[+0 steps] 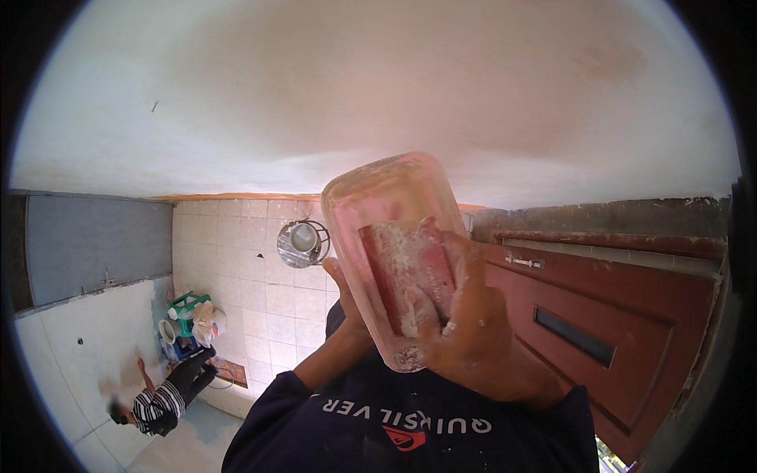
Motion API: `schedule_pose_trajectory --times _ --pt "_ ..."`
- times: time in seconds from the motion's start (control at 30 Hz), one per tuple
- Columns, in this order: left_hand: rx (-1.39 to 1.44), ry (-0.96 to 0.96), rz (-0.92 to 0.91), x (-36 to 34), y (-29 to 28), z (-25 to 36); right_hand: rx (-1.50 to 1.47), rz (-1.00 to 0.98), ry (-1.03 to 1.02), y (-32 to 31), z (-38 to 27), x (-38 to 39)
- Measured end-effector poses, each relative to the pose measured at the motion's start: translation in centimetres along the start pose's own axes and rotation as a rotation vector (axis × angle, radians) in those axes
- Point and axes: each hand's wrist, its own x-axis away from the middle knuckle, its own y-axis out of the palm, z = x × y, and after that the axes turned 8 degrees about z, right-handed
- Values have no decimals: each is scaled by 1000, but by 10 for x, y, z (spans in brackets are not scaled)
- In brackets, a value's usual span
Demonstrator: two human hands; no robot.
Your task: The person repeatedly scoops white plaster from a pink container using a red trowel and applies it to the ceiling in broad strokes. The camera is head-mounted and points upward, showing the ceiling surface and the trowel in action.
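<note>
left grip (352, 309) holds the tub (438, 183), right grip (476, 325) the smeared scraper (397, 256); the wall (378, 94) looks partly coated, its blotchy patches probably left to even out.

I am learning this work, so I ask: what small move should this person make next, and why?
Perhaps wipe the flat red tool against the tub: its face, in the right hand, is smeared with white, and the left hand holds the tub right behind it.
</note>
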Motion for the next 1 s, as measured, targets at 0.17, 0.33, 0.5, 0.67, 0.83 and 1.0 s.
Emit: schedule_pose_trajectory --times 0.17,0.33,0.5,0.67,0.83,1.0 --pt "-8 -3 2 3 1 -2 64 17 -161 6 4 8" --pt "-14 26 -2 9 -1 -8 64 4 -19 -10 -2 16" --pt "-22 22 -4 17 6 -9 61 -11 -91 -6 -6 31" --pt "-39 24 4 31 11 -19 113 10 -32 -8 -12 49" --pt "-49 42 9 38 9 -20 19 51 -22 -13 -12 56" --pt "-43 35 8 37 7 -17 116 30 -129 -2 -7 53"
